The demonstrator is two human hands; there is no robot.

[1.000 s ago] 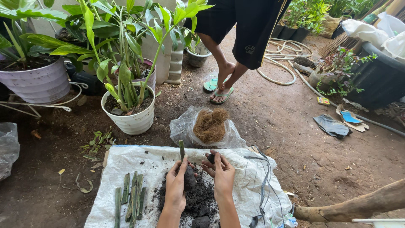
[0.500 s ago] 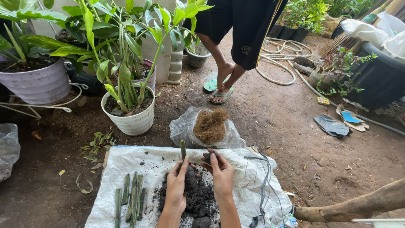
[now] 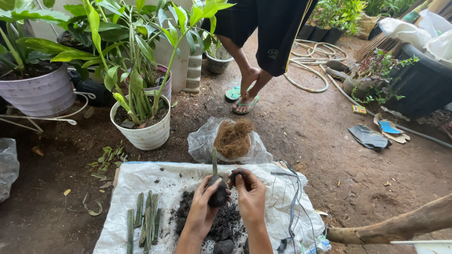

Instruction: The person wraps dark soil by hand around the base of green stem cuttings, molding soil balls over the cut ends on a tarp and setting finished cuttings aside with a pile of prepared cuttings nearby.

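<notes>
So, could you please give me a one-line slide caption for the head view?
Both hands press dark soil around a green stem cutting above a white sack.

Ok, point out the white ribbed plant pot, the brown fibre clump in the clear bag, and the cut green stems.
White ribbed plant pot [image 3: 147,134], head view, front wall.
Brown fibre clump [image 3: 233,138], head view, its middle.
Cut green stems [image 3: 146,221], head view, middle of the bunch.

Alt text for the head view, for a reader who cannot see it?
Two bare hands, left and right, press a soil ball around a green cutting over a white sack holding loose soil and more cut stems. Potted plants and a standing person's legs lie beyond.
</notes>
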